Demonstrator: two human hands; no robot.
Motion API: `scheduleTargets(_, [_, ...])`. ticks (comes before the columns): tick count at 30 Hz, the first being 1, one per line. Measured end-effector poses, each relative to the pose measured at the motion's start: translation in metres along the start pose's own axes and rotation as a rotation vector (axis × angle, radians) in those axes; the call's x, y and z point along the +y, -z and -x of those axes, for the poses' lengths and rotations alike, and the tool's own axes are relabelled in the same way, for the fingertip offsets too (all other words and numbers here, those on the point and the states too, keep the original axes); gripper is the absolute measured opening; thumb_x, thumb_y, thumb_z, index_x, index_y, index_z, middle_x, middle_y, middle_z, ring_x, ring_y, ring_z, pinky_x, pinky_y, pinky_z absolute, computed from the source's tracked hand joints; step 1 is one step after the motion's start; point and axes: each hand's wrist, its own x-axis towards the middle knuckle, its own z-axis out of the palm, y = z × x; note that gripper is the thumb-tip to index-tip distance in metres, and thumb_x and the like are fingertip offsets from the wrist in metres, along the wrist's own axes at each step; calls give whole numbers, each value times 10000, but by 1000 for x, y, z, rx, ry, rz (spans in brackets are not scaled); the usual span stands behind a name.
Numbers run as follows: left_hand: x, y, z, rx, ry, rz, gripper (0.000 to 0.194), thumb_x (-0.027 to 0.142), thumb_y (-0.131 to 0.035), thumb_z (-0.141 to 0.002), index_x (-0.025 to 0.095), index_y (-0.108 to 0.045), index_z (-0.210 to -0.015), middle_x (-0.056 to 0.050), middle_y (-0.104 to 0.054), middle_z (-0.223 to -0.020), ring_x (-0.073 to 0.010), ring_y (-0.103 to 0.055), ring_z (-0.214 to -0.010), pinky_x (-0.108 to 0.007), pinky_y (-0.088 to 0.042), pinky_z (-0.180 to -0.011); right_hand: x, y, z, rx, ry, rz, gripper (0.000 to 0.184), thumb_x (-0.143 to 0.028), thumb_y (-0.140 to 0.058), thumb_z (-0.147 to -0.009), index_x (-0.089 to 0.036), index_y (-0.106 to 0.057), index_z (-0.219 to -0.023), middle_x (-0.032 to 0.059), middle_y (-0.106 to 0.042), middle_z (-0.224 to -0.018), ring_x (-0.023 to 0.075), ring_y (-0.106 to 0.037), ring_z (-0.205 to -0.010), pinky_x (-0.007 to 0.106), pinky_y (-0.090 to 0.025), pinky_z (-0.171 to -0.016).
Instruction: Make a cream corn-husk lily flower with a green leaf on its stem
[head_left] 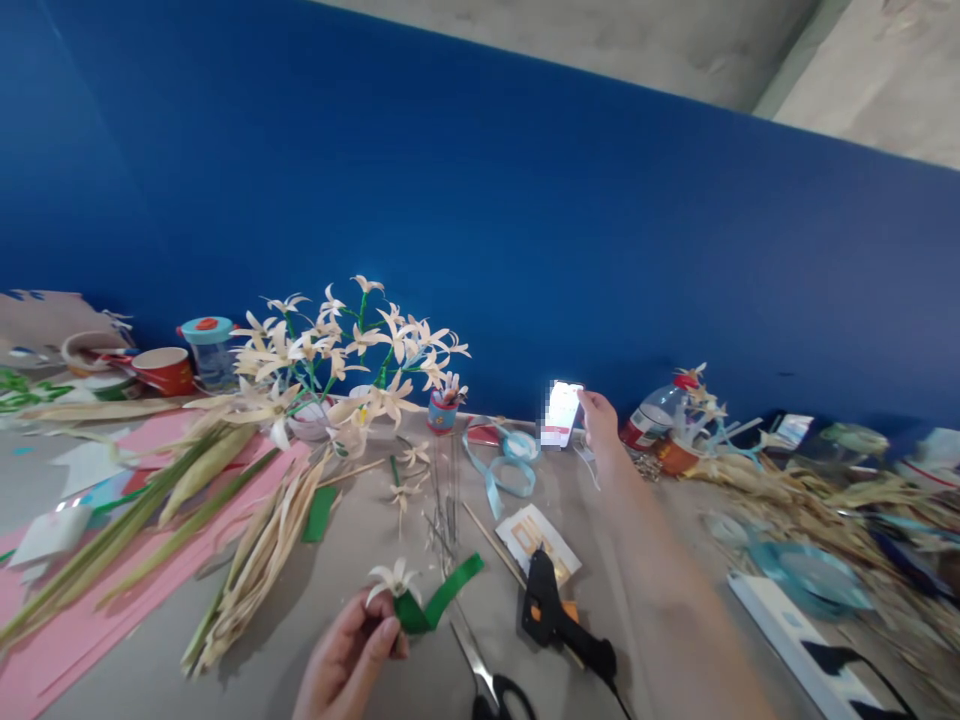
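Observation:
Low in the middle, my left hand (356, 660) pinches a cream-white handmade flower (395, 577) at its base, where a green paper strip (452, 592) trails off to the right. Reaching far forward, my right hand (598, 420) has its fingers closed at the right edge of a phone (562, 415). The phone stands upright by the blue wall, its screen lit and partly blurred out. Scissors (480, 665) lie just right of my left hand. Between my arms rests a black glue gun (551, 610). Two more small flowers (403, 492) lie beyond the left hand, near thin wires (448, 490).
Vases of white flowers (364, 345) stand against the blue wall (480, 200). Dried husks (262, 560) and pink paper (142, 600) cover the left. Light-blue ribbon (514, 477) lies centrally. To the right are a bottle (652, 412) and a power strip (795, 640).

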Motion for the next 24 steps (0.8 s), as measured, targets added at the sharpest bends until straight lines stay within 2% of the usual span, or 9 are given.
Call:
scheduleTargets(4, [2,-4,1,11,-1,5,370,541,-739,-750,180,-663,-775,-20,-602,-628,-164,-540,-633,-234,-469,-637,5,3,-2,0,-86,-51,293,-382,-609,-940,-160,-619,-1131,63,-664,-1103,203,-663,-932,374,-572,-786])
scheduleTargets(7, [-1,-1,0,-7,0,11,353,527,-731,-767,181,-668,-794,-22,-611,-637,-163,-548,-640,-231,-474,-645,9,6,-5,-2,-126,-94,303,-494,-645,-861,-210,-631,-965,17,-710,-922,192,-674,-841,303,-561,-681])
scheduleTargets(9, [-3,2,-1,-35,-5,-5,344,519,-725,-777,180,-672,-803,-27,-617,-645,-164,-553,-647,-229,-479,-649,12,8,-8,-11,-141,-113,313,-531,-666,-810,-238,-620,-913,9,-720,-881,198,-679,-830,291,-554,-650])
scheduleTargets(14, [-9,9,-5,-88,-23,-15,324,502,-698,-810,180,-668,-812,-30,-615,-662,-166,-558,-656,-232,-488,-656,22,13,-11,-52,-182,-123,322,-518,-687,-766,-243,-620,-921,28,-730,-897,203,-679,-800,299,-547,-623])
scheduleTargets(19, [-12,12,-8,-125,-4,-15,316,495,-702,-809,181,-669,-825,-37,-628,-668,-170,-574,-666,-234,-494,-664,29,17,-10,-87,-190,-110,382,-504,-728,-700,-235,-647,-959,10,-730,-859,180,-663,-725,276,-526,-587])
scheduleTargets(24, [-7,4,-5,-39,-30,4,335,510,-713,-791,179,-667,-793,-26,-606,-641,-166,-553,-640,-233,-480,-634,26,17,-3,-63,-113,-98,446,-532,-756,-626,-212,-666,-924,-6,-714,-761,178,-651,-678,265,-507,-551])
